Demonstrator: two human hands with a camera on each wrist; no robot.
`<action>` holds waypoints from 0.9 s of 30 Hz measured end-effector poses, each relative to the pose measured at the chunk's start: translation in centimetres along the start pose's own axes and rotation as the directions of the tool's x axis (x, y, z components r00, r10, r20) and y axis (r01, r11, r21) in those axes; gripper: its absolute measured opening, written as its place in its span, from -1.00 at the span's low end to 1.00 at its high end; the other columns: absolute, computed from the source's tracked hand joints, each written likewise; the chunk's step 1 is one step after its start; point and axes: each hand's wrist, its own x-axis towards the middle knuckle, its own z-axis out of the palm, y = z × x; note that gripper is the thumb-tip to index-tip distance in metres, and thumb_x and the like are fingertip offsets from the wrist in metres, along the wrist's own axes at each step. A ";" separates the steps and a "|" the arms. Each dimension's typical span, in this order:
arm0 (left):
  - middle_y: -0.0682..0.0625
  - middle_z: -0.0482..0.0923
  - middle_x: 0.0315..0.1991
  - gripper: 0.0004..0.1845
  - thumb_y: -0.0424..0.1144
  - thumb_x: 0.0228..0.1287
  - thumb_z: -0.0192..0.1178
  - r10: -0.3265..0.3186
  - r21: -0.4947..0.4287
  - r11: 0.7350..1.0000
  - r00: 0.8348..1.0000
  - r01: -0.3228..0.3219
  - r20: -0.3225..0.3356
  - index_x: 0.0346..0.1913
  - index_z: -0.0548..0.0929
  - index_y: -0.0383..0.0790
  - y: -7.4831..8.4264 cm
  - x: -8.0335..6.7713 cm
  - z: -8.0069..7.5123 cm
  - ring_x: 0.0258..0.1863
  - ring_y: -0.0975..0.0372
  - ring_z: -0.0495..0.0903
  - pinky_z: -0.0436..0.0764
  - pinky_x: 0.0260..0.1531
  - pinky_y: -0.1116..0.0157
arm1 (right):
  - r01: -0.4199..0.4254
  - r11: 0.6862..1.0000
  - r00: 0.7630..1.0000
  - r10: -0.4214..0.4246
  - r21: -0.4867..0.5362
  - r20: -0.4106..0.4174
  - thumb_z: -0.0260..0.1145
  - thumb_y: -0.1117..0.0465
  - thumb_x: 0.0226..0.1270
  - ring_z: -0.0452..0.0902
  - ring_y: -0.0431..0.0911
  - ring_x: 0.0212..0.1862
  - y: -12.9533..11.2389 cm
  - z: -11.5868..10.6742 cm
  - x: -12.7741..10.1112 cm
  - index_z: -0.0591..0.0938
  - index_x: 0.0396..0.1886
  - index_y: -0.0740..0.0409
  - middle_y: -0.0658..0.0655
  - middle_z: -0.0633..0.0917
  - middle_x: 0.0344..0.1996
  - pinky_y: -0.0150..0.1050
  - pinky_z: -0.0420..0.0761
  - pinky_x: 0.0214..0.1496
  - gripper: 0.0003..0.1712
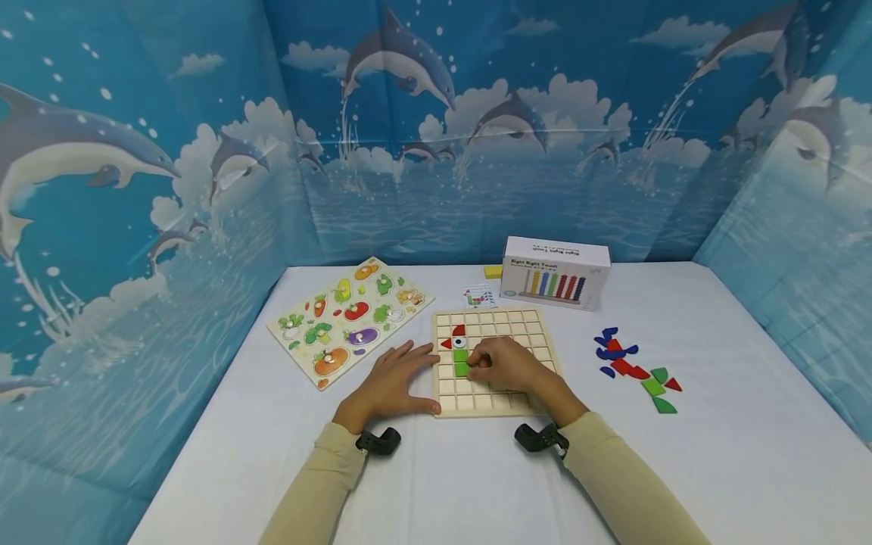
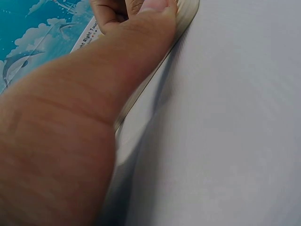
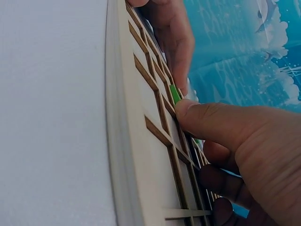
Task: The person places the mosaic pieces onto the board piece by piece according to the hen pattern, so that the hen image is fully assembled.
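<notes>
My right hand (image 1: 507, 363) is over the grid board (image 1: 493, 405), its thumb and curled index finger at the lower green square (image 1: 461, 370). In the right wrist view, the thumb tip meets a green piece (image 3: 175, 93), and more green shows under the thumb; the fingers partly hide what they pinch. My left hand (image 1: 398, 378) spreads along the board's left edge, fingertips and thumb touching the frame. Above the lower square sit another green square (image 1: 460, 355), a white eye tile (image 1: 459, 342), a red triangle (image 1: 446, 344) and a red quarter-round piece (image 1: 459, 330).
A vegetable puzzle board (image 1: 350, 322) lies back left. Behind the grid stand a small picture card (image 1: 479, 296), a yellow block (image 1: 493, 272) and a white box (image 1: 555, 274). To the right lie loose blue pieces (image 1: 611, 353), red pieces (image 1: 621, 366) and green pieces (image 1: 654, 387).
</notes>
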 end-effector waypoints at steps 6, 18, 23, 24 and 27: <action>0.15 0.08 0.59 0.04 0.55 0.00 0.26 -0.003 -0.006 1.000 1.000 0.003 0.001 0.52 0.34 0.12 0.0 -0.1 0.0 0.58 0.04 -0.10 -0.06 0.47 -0.08 | -0.002 1.000 1.000 0.002 0.006 -0.009 0.55 0.20 0.21 0.43 -0.18 -0.38 -0.2 0.0 -0.1 0.80 -0.28 0.06 -0.13 0.57 -0.51 -0.25 0.47 -0.33 -0.90; 0.14 0.09 0.59 0.04 0.55 0.01 0.26 0.002 -0.008 1.000 1.000 -0.002 -0.007 0.52 0.34 0.12 0.0 -0.1 0.0 0.58 0.02 -0.09 -0.06 0.47 -0.09 | 0.023 0.999 1.000 -0.022 0.041 -0.021 0.57 0.21 0.19 0.42 -0.17 -0.38 -0.2 0.0 0.0 0.78 -0.27 0.11 -0.10 0.54 -0.53 -0.27 0.45 -0.33 -0.85; 0.14 0.09 0.59 0.03 0.54 0.01 0.26 0.002 -0.014 1.000 1.000 -0.002 -0.006 0.52 0.34 0.12 0.0 -0.1 0.0 0.58 0.04 -0.10 -0.06 0.47 -0.09 | 0.021 0.998 0.999 -0.020 0.053 -0.025 0.57 0.23 0.19 0.42 -0.17 -0.39 -0.1 0.0 -0.1 0.76 -0.27 0.11 -0.09 0.53 -0.53 -0.28 0.44 -0.34 -0.85; 0.15 0.08 0.59 0.04 0.54 0.01 0.26 0.001 -0.011 1.000 1.000 -0.001 -0.004 0.52 0.34 0.13 0.0 -0.1 0.0 0.58 0.04 -0.10 -0.06 0.47 -0.08 | 0.020 0.998 1.000 -0.018 0.053 -0.025 0.57 0.23 0.19 0.42 -0.17 -0.39 -0.1 0.0 -0.2 0.76 -0.28 0.10 -0.09 0.53 -0.53 -0.28 0.44 -0.34 -0.85; 0.15 0.08 0.59 0.03 0.55 0.01 0.25 -0.001 -0.008 1.000 1.000 0.000 -0.003 0.52 0.34 0.14 0.0 0.0 0.0 0.58 0.05 -0.10 -0.06 0.47 -0.08 | 0.023 0.998 0.999 -0.022 0.053 -0.025 0.57 0.23 0.19 0.41 -0.17 -0.39 0.0 0.0 -0.2 0.76 -0.27 0.11 -0.09 0.52 -0.53 -0.28 0.43 -0.34 -0.85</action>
